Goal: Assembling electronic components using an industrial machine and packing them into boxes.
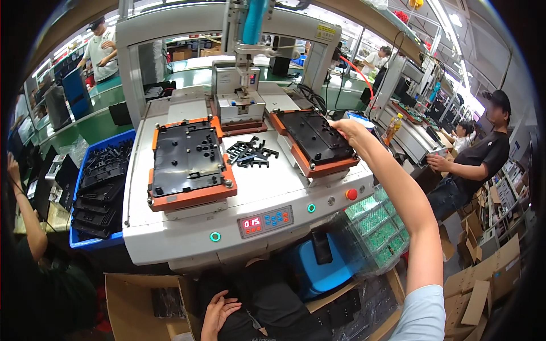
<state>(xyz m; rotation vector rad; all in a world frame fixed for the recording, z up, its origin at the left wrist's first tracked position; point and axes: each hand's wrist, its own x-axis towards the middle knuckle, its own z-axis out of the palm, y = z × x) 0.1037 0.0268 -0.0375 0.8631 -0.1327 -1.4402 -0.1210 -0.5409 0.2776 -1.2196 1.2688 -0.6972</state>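
Note:
My right hand point(348, 129) reaches to the far right edge of a black plastic panel point(315, 138), its fingers drawn together there; what they hold, if anything, is too small to make out. That panel lies in an orange-brown fixture point(327, 166) on the right of a white bench machine point(264, 190). My left hand point(222, 310) rests over my lap, fingers apart, holding nothing. A second black panel point(187, 154) lies in the left orange-brown fixture point(190, 200). Between both fixtures is a loose pile of small black plastic parts point(250, 152).
A screwdriving head point(245, 62) hangs over the machine's middle. Left stands a blue bin point(99, 243) of black parts. A red button point(351, 194) sits front right, beside clear trays of green pieces point(378, 227). Cardboard boxes point(133, 295) flank my lap. Other people work around.

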